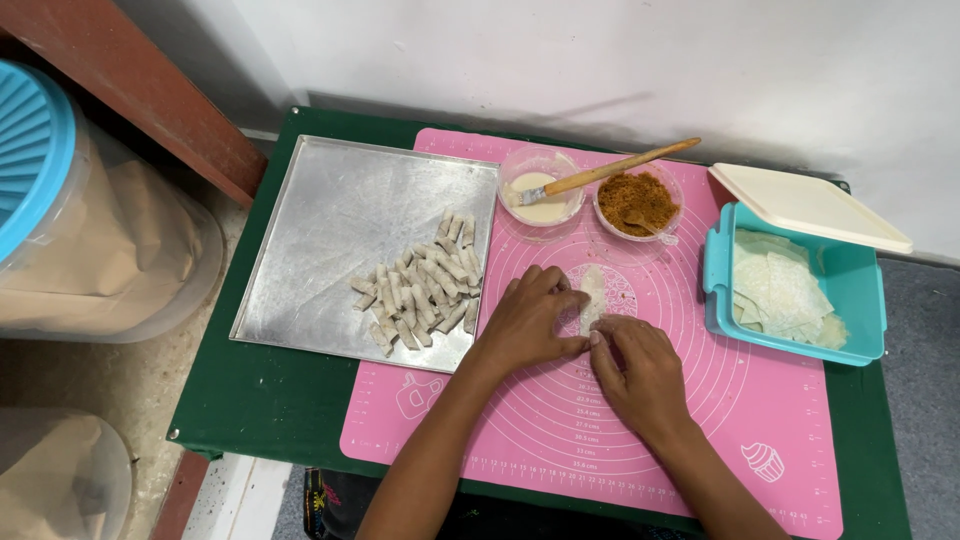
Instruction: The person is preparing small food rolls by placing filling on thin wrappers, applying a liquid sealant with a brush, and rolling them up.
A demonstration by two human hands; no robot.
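The wrapper (593, 296) lies on the pink mat (760, 400), between the two hands and partly under their fingertips. The left hand (530, 322) rests on its left edge, fingers bent down onto it; the right hand (640, 372) sits just below and to the right, its fingertips pinched on the wrapper's lower end. Both grips are closed on the wrapper, pressing it against the mat rather than lifting it.

The wrapper is a pale, thin sheet of dough, folded or rolled into a narrow upright strip, soft and matte. How tightly it is rolled cannot be told.

The mat is smooth silicone printed with concentric circles and ruler marks, spread over a green worktop (260, 400). Left of the hands a flat, square metal tray (320, 230) with a dull shine holds a heap of small finished rolls (420, 285), pale and dusty-looking. Above the hands stand two clear round bowls: one with a creamy white paste (540, 208) and a wooden-handled brush (610, 170) resting across it, the other with a coarse brown filling (636, 202) and a small clear spoon (645, 225). To the right is a teal plastic box (860, 290) of stacked flat wrappers (785, 290), its cream lid (808, 205) lying askew over the far rim.
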